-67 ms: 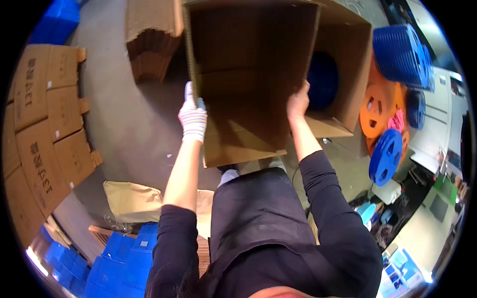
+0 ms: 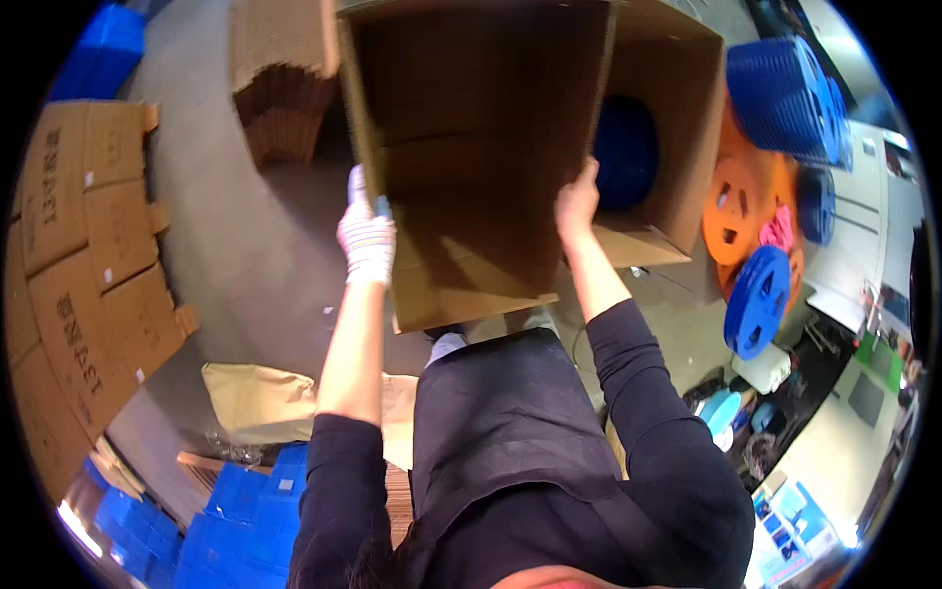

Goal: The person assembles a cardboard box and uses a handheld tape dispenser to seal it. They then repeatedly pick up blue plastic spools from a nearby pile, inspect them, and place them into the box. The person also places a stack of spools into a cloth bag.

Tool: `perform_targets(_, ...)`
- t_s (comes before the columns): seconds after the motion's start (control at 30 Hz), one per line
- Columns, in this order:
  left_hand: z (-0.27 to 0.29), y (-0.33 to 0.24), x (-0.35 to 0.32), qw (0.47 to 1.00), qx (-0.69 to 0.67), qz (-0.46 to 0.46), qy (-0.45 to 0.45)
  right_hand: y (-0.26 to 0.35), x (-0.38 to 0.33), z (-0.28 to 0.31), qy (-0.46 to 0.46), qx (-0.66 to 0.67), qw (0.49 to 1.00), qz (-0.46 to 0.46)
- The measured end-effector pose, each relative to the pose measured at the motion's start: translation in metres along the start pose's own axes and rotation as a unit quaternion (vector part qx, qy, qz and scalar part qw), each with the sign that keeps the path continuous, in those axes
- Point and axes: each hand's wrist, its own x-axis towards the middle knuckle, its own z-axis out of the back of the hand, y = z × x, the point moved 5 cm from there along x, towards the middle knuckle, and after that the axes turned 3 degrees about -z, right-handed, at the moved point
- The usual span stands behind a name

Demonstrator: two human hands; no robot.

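- Right now I see an open cardboard box (image 2: 471,147) held up in front of me, its dark inside facing the camera and one flap hanging down at its lower edge.
- My left hand (image 2: 366,240), in a white knit glove, is clenched on the box's left wall edge; something small and dark sits at the fingertips, though I cannot make out what it is.
- My right hand (image 2: 576,204) is bare and grips the box's right wall, fingers curled over the edge.
- Just right of the box, and touching it, stands a second open carton (image 2: 677,128) with a blue reel (image 2: 625,152) inside.
- Further right of the box, orange reels (image 2: 736,211) and more blue reels (image 2: 758,299) lean together, with a stack of blue reels (image 2: 785,93) above them.
- Left of the box, a pile of folded corrugated sheets (image 2: 280,88) rests on the grey floor (image 2: 245,255).
- Well left of the box, flattened printed cartons (image 2: 83,255) lie in a row.
- Below the box, near my left elbow, blue plastic crates (image 2: 235,520) are stacked beside a brown paper sheet (image 2: 260,398).
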Motion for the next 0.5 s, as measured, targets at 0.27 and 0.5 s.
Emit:
perform_targets(0.27,-0.003,0.013,0.011,0.995,-0.07,0.061,-0.044,0.0,-0.012,0.01,0.14,0.019,0.99,0.027)
perform_targets(0.5,0.011,0.031,0.001,0.974,-0.148,0.17,-0.008,-0.082,0.035,0.078,0.082,0.198,0.971,-0.108)
